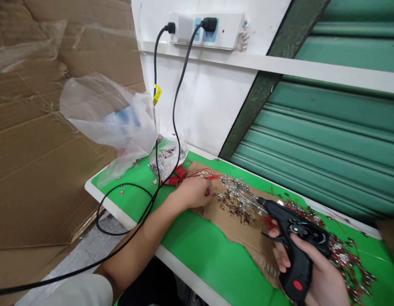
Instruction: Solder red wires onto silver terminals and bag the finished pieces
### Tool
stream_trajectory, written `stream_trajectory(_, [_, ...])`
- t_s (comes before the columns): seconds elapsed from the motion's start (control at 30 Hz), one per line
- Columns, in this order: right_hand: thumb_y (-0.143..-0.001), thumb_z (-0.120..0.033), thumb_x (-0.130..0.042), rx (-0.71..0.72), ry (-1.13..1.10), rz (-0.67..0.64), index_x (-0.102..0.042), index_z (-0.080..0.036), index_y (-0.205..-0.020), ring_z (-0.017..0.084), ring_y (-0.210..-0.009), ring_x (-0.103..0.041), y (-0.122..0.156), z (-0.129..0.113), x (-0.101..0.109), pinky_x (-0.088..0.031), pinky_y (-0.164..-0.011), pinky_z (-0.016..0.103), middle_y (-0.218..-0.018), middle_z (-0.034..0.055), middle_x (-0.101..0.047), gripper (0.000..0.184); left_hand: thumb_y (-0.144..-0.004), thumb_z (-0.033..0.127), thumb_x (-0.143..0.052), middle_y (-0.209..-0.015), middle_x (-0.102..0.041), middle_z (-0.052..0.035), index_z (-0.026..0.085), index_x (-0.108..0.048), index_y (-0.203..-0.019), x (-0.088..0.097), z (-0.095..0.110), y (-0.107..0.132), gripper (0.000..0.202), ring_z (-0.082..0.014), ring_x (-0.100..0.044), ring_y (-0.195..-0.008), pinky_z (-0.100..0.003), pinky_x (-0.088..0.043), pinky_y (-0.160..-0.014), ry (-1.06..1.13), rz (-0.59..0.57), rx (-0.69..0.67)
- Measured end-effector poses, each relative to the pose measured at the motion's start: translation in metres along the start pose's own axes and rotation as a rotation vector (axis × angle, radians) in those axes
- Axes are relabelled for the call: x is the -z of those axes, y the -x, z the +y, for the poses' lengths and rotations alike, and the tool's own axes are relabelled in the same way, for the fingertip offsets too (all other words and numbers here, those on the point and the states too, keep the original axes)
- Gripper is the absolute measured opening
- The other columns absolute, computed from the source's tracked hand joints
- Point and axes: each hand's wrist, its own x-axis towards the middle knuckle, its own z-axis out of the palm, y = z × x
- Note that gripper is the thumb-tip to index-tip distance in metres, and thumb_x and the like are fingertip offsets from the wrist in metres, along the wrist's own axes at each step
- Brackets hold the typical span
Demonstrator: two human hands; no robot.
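Observation:
My right hand (pixel 314 272) is wrapped round the grip of a black glue gun (pixel 294 238) with a red button; its nozzle points left at a scatter of small metal parts (pixel 238 195) on a torn cardboard sheet (pixel 235 221). My left hand (pixel 193 192) rests on the cardboard's left edge, fingers curled and pinched next to the metal parts and thin red wires (pixel 208 174). What the fingers pinch is too small to make out.
A green table (pixel 203 250) with a white edge carries the work. Two black cords (pixel 176 110) run from a wall power strip (pixel 209 29) down across the table. Plastic bags (pixel 110 114) lie at the back left. A pile of wired parts (pixel 346 250) sits at the right.

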Motion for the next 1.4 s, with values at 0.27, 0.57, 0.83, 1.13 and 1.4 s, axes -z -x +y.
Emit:
stream_trajectory(0.27, [-0.061,-0.033,-0.082,0.117,-0.198,0.243,-0.071,-0.022,-0.090,0.012,-0.047,-0.045,0.006,-0.014,0.003,-0.047,-0.039,0.021,-0.066,0.0012,-0.061,0.033,-0.078,0.027,-0.057,-0.081,-0.072,-0.0019,0.023,-0.069,-0.078,-0.002,-0.002,-0.001,0.012,-0.0176,-0.064,-0.076,-0.025,-0.045,-0.066,0.047,-0.004,0.012])
stream_trajectory(0.57, [-0.054,-0.032,-0.085,0.021,-0.146,0.320,-0.072,-0.020,-0.082,0.013,-0.043,-0.044,0.013,-0.024,0.013,-0.044,-0.033,0.021,-0.057,0.0026,-0.058,0.033,-0.077,0.025,-0.059,-0.079,-0.072,-0.0024,0.022,-0.068,-0.076,-0.003,-0.003,-0.001,0.009,-0.0174,-0.064,-0.074,-0.025,-0.044,-0.063,0.067,0.005,0.025])
stream_trajectory(0.83, [-0.051,-0.031,-0.086,0.063,-0.126,0.297,-0.074,-0.019,-0.093,0.012,-0.043,-0.044,0.008,-0.023,0.013,-0.044,-0.034,0.021,-0.060,0.0019,-0.059,0.045,-0.077,0.024,-0.056,-0.080,-0.072,-0.0018,0.024,-0.068,-0.075,-0.006,-0.004,-0.002,0.012,-0.0180,-0.063,-0.075,-0.026,-0.045,-0.068,0.049,-0.008,0.014])
stream_trajectory(1.13, [-0.055,-0.032,-0.084,0.029,-0.112,0.286,-0.075,-0.020,-0.086,0.012,-0.042,-0.042,0.011,-0.025,0.015,-0.042,-0.034,0.021,-0.055,0.0015,-0.053,0.035,-0.077,0.025,-0.056,-0.080,-0.071,-0.0020,0.024,-0.068,-0.075,-0.006,-0.004,-0.002,0.011,-0.0174,-0.062,-0.074,-0.026,-0.043,-0.066,0.051,0.001,0.013])
stream_trajectory(1.4, [-0.063,-0.034,-0.081,0.060,-0.140,0.088,-0.072,-0.020,-0.088,0.010,-0.042,-0.045,0.012,-0.014,0.002,-0.042,-0.036,0.021,-0.068,0.0046,-0.064,0.030,-0.077,0.024,-0.056,-0.076,-0.070,-0.0017,0.022,-0.068,-0.075,-0.001,-0.001,0.000,0.013,-0.0170,-0.062,-0.072,-0.025,-0.041,-0.064,0.031,-0.018,0.011])
